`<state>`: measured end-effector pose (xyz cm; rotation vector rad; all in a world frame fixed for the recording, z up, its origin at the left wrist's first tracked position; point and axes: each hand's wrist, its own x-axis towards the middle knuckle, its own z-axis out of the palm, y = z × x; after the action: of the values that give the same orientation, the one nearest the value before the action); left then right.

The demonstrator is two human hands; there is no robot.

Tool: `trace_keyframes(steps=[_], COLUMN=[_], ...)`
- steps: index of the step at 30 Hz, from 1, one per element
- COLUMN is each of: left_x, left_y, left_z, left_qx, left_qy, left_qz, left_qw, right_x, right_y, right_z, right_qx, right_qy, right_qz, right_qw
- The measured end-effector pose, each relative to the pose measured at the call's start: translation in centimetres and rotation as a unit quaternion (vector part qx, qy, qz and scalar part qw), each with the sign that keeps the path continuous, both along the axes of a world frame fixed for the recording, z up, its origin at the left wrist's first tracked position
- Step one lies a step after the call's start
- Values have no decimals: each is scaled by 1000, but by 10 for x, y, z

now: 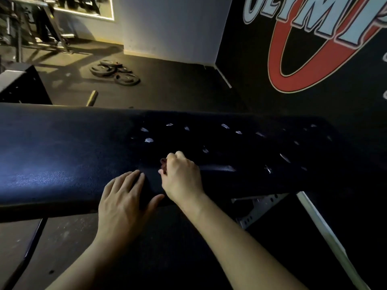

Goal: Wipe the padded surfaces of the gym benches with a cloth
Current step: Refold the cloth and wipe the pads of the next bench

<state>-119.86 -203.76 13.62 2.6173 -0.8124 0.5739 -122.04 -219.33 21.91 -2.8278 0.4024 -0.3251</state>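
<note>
A long black padded bench (62, 155) runs across the view, its right half pitted with several small tears that show pale. My right hand (182, 176) sits on the pad near its front edge, fingers curled round a small dark red cloth (163, 165) of which only a scrap shows. My left hand (123, 199) rests flat on the pad's front edge just left of it, fingers straight and thumb spread.
Several weight plates (115, 71) lie on the dark floor behind the bench, with a metal bar end (92, 97) close to the pad. Another bench corner (18, 80) stands at left. A painted black wall (314, 59) rises at right. White frame legs (326, 233) slope under the bench.
</note>
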Motion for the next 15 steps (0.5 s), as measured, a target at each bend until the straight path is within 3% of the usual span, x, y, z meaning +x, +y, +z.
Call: trace_keyframes(steps=[2,7,9,11,15], left_x=[2,5,7,7,11], left_y=[0,1,1,1,8], left_z=[1,1,2,1,-2], left_qx=[-3,-4,-3,-5,-9], left_qy=[-2,-8,-10,-10,-7], left_qz=[-3,-6,-5,-4,-31], left_qw=[1000,1000,1000,1000,999], right_x=[-9,-48,-49,-37,-16], right_y=[-28,-169,-175,-132,9], right_z=[0,11,13,8,-11], right_qx=[-24,-54,-26,0,58], right_qy=[15,54,48,15,8], right_qz=[-18,-279,-321,-291,-34], right_qw=[999,957,945,957,998])
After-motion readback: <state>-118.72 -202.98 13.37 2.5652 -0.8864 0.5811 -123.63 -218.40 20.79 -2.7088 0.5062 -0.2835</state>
